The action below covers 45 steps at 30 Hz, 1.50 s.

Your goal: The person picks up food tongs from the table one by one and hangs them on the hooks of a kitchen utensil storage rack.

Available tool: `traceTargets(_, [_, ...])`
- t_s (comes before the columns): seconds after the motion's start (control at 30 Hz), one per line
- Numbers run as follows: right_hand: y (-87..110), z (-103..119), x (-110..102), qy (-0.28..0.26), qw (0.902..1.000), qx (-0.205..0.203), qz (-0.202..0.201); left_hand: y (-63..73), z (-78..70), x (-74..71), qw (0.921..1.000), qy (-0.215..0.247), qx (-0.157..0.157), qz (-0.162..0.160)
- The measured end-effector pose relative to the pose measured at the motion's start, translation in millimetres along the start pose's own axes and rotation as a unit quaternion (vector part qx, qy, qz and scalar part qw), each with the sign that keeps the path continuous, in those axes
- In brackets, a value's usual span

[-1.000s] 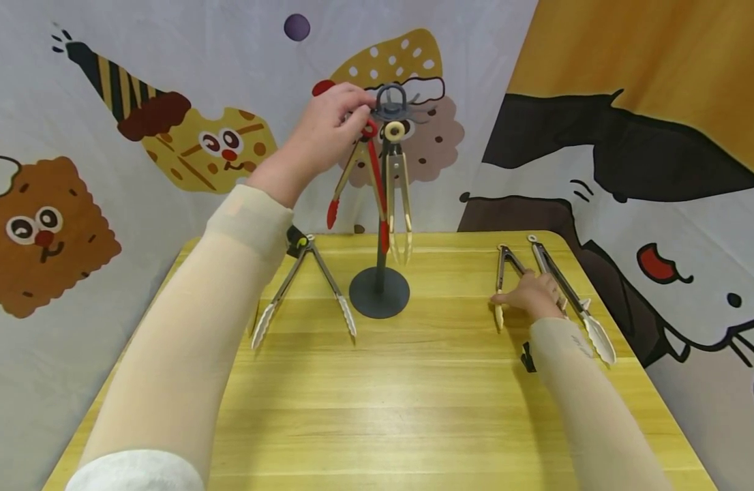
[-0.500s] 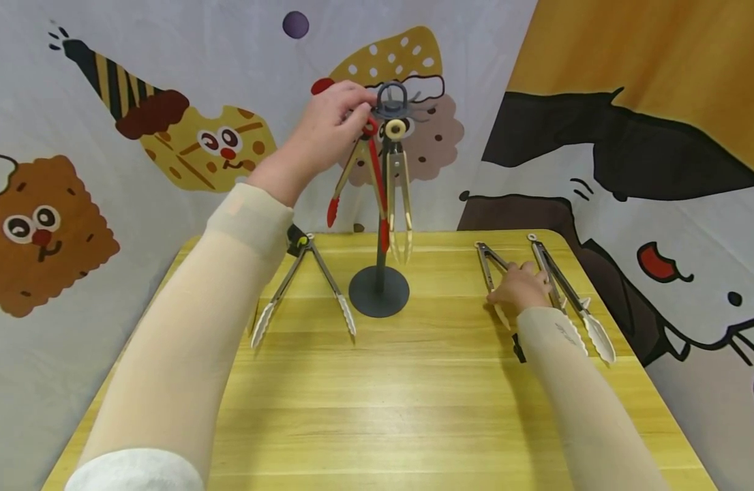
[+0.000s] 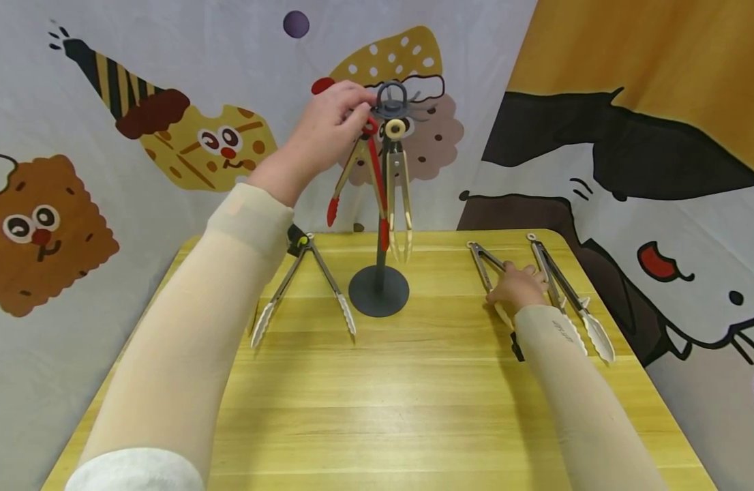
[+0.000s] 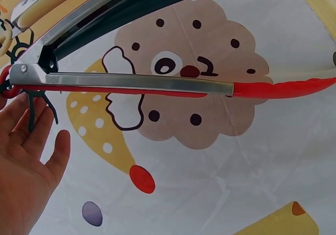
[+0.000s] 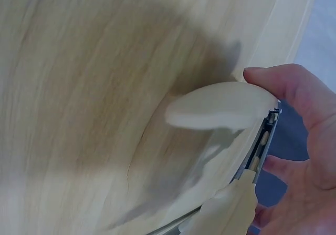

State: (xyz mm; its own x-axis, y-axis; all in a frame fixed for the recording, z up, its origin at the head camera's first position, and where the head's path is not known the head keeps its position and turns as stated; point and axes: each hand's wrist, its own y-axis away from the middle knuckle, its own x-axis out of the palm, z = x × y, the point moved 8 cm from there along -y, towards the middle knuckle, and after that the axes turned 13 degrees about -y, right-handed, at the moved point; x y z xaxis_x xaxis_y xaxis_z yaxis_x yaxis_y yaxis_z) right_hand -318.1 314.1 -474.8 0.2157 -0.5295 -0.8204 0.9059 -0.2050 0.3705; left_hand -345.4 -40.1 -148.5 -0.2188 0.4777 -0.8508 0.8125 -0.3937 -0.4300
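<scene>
My left hand is raised to the top of the dark stand, its fingers at the hooks beside a pair of red-tipped tongs. In the left wrist view, its thumb stands apart from the fingers, some of which are cut off by the frame edge. Cream-tipped tongs hang beside the red pair. Low over the table's right side, my right hand grips another pair of tongs with pale tips. The right wrist view shows its thumb against one pale tip.
White-tipped tongs lie spread on the wooden table, left of the stand. More white-tipped tongs lie near the right edge. Behind the table hangs a cartoon-printed cloth.
My right hand has moved left with the tongs, slowing over the last half second. The tongs have turned slightly. My left hand and the hanging tongs have stayed in place.
</scene>
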Motion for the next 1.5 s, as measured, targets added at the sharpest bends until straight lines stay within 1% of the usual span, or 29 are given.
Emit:
traceTargets(0.1, [-1.1, -1, 2, -0.011, 0.9999, 0.002, -0.004, 0.1, -0.6, 0.4, 1.0, -0.001, 0.002, -0.001])
traceTargets(0.23, [-2.9, -3, 6, -0.03, 0.9995, 0.004, 0.004, 0.2, -1.3, 1.0, 1.0, -0.003, 0.006, -0.001])
traceTargets(0.37, [-2.8, -4, 6, -0.054, 0.9985, -0.01, 0.006, 0.3, -1.3, 1.1, 1.0, -0.005, 0.007, -0.001])
traceTargets(0.43, [-2.6, -2, 5, -0.063, 0.9977, -0.025, -0.006, 0.4, -1.4, 1.1, 1.0, -0.006, 0.006, -0.002])
traceTargets(0.5, [-3.3, 0, 2, -0.065, 0.9968, -0.04, -0.026, 0.1, -1.5, 1.0, 1.0, -0.006, 0.005, -0.002])
traceTargets(0.6, [-3.7, 6, -5, -0.065, 0.9935, -0.064, -0.068, -0.4, -1.7, 1.2, 0.9999, -0.01, 0.006, -0.003])
traceTargets(0.67, [-2.9, 11, -10, -0.069, 0.9895, -0.083, -0.096, -0.7, -1.7, 1.3, 0.9999, -0.011, 0.007, -0.004])
traceTargets(0.77, [2.9, 21, -19, -0.09, 0.9806, -0.115, -0.131, -0.8, -1.6, 1.3, 0.9999, -0.01, 0.009, -0.006])
traceTargets(0.97, [25.8, 43, -38, -0.124, 0.9593, -0.172, -0.187, 0.7, -0.9, 0.0, 0.9999, -0.003, 0.01, -0.013])
traceTargets(1.23, [46.3, 64, -52, -0.157, 0.9313, -0.24, -0.224, 1.4, -0.3, -0.1, 0.9998, -0.007, 0.009, -0.014])
traceTargets(1.33, [53.7, 70, -57, -0.178, 0.9196, -0.257, -0.238, 1.3, -0.6, -0.3, 0.9998, -0.009, 0.008, -0.013])
traceTargets(1.5, [68.3, 82, -67, -0.213, 0.9025, -0.282, -0.246, 0.7, -1.8, -0.2, 0.9998, -0.006, 0.009, -0.014])
